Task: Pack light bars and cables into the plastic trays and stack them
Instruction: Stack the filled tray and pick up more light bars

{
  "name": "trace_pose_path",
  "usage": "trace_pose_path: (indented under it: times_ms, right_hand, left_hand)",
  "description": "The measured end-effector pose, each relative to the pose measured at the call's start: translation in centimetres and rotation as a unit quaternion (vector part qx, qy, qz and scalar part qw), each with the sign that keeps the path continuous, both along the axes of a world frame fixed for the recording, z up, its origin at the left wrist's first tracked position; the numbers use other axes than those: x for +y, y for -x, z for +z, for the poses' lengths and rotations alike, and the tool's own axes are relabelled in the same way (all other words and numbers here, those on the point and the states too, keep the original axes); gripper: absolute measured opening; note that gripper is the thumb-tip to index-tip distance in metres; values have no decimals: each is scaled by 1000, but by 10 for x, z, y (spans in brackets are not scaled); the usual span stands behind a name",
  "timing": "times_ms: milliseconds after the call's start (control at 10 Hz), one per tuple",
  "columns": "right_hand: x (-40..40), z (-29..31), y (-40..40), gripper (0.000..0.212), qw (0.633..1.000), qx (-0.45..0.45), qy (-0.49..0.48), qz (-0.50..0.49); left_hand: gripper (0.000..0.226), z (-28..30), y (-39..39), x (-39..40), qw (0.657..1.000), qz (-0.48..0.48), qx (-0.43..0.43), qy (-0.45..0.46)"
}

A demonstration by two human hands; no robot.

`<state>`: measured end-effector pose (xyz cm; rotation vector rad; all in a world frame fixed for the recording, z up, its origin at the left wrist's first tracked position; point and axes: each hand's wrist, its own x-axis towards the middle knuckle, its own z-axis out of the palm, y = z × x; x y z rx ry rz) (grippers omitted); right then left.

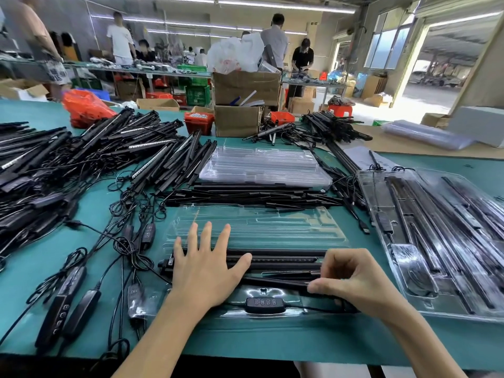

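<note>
Left hand (207,271) lies flat, fingers spread on black light bars (283,260) in the clear plastic tray (259,227); right hand (351,279) fingers pinch 1 bar's end near the tray's right edge. Bare teal bench (272,342) below both wrists.

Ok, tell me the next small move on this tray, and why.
Probably press the light bar down into its slot with the right hand, which pinches its end, while the left hand lies flat on the other bars. The controller already sits in the tray.
</note>
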<state>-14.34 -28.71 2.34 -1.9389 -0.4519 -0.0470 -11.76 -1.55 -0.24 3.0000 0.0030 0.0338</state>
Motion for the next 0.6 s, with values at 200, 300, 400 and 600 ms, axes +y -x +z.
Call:
trace_pose_path:
  times_ms: [200, 300, 400, 600]
  right_hand:
    - [2, -4, -7, 57, 989, 31, 145, 19]
    - [1, -9, -3, 57, 977, -61, 206, -6]
    - [-1, -9, 1, 56, 980, -86, 178, -31]
    - [-1, -7, 6, 54, 981, -136, 141, -14]
  left_hand:
    - [85, 0, 0, 0, 1000, 0, 0, -7]
    - [85, -1, 0, 0, 1000, 0, 0, -11]
    - [85, -1, -1, 0, 1000, -1, -1, -12]
    - [85, -1, 1, 0, 1000, -1, 0, -10]
